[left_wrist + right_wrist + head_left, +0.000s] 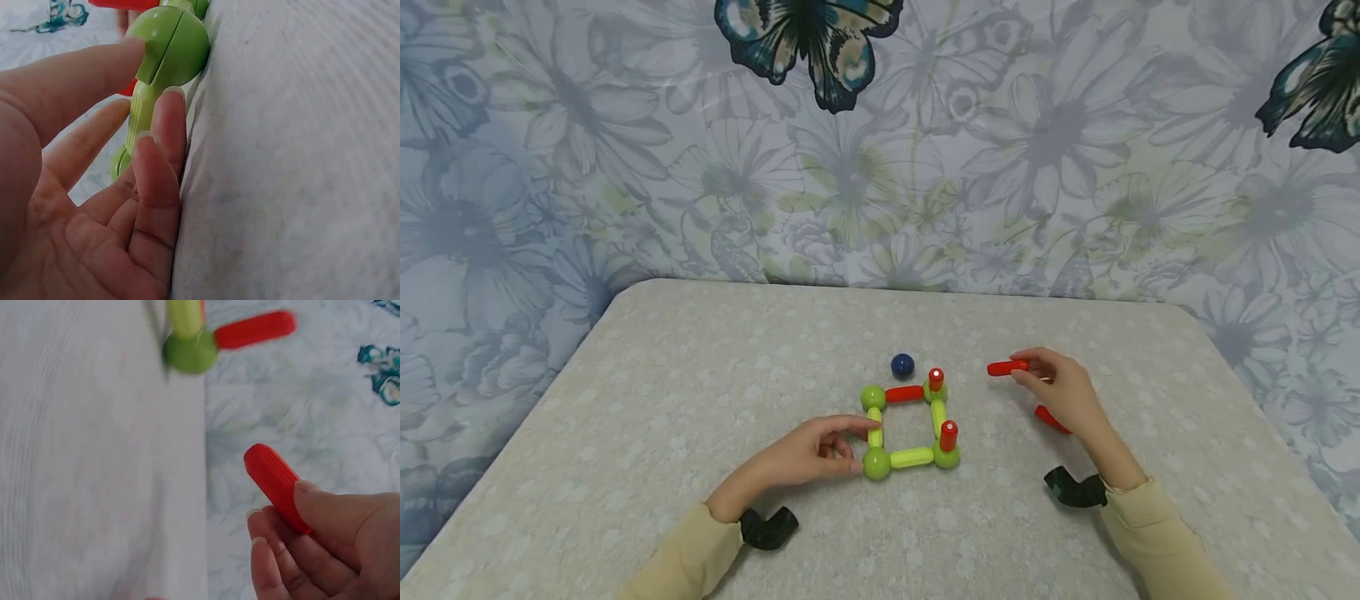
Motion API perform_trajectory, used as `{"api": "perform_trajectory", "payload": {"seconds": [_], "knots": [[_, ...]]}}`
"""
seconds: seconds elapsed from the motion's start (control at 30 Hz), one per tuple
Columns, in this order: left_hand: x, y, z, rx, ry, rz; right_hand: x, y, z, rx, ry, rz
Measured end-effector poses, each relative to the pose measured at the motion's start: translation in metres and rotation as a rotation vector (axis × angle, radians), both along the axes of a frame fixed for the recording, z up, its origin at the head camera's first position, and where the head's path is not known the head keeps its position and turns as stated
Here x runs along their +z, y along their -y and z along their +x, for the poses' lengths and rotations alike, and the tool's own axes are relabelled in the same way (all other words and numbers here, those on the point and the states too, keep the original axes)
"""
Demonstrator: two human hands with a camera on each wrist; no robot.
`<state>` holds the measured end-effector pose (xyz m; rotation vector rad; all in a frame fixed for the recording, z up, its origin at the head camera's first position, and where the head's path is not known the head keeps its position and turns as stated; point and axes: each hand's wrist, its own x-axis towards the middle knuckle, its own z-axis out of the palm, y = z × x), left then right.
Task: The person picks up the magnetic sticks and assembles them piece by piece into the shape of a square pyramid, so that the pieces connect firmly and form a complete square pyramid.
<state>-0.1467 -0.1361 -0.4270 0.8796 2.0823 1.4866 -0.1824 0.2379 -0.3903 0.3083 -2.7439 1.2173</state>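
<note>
A square frame of green balls and short rods [912, 457] lies on the table; three sides are yellow-green and the far one is red. Two red rods [949, 436] stand upright on its right-hand balls. My left hand [808, 450] holds the frame's left side, thumb against the near left green ball [172, 47] and a finger at the yellow-green rod [875, 429]. To the right of the frame, my right hand [1063, 387] pinches a loose red rod [275, 481] between thumb and fingers, its free end pointing left toward the frame.
A dark blue ball [902, 366] sits just beyond the frame's far side. Another red rod [1052, 419] lies on the table below my right hand. Black wrist cameras [769, 528] stick out at both sleeves. A flower-and-butterfly patterned cloth [880, 183] rises behind the table's far edge.
</note>
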Motion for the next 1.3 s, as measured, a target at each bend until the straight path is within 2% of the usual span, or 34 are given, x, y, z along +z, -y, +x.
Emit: {"api": "perform_trajectory", "payload": {"seconds": [0.07,0.13,0.3,0.37,0.43,0.57,0.7,0.77,0.93,1.3], "knots": [[0.000,0.000,0.000,-0.002,-0.005,-0.004,0.007,0.007,0.007,0.018,0.012,-0.090],[0.001,0.001,0.001,0.004,-0.004,-0.010,0.014,0.016,0.014,0.049,0.052,-0.229],[0.003,0.002,0.002,0.013,0.007,-0.017,0.031,0.045,0.033,0.154,0.232,-0.660],[0.003,0.002,0.002,0.013,0.010,-0.017,0.039,0.059,0.041,0.178,0.274,-0.761],[0.003,0.002,0.003,0.014,0.011,-0.018,0.045,0.073,0.050,0.198,0.293,-0.800],[0.003,0.002,0.002,0.014,0.010,-0.016,0.048,0.101,0.065,0.272,0.281,-0.760],[0.002,0.001,0.002,0.009,0.000,-0.005,0.031,0.127,0.071,0.390,0.223,-0.683],[0.001,0.001,0.002,0.006,-0.010,0.001,0.021,0.137,0.072,0.417,0.202,-0.644],[0.000,-0.001,0.002,0.004,-0.016,0.006,0.004,0.149,0.072,0.388,0.170,-0.560],[0.000,0.000,0.001,0.008,-0.023,0.005,-0.011,0.156,0.077,0.338,0.169,-0.552]]}}
